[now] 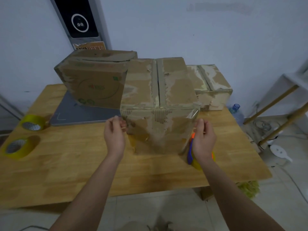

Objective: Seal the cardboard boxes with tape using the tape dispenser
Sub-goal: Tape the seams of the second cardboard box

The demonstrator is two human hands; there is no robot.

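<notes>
A worn cardboard box (pixel 158 100) stands in the middle of the wooden table (pixel 75 164), its top flaps closed along a centre seam. A wide clear strip of tape (pixel 160 130) stretches across its front face. My left hand (pixel 115 132) pinches the strip's left end beside the box. My right hand (pixel 204 135) pinches the right end, where the tape curls off the box corner. The blue, orange and yellow tape dispenser (pixel 191 154) lies on the table under my right wrist, partly hidden.
A larger printed box (pixel 93 80) stands behind on a grey board (pixel 80 115). A third taped box (pixel 211 85) sits at the back right. Two yellow tape rolls (pixel 33 123) (pixel 18 146) lie at the left edge. A water bottle (pixel 236 110) and cables are on the floor to the right.
</notes>
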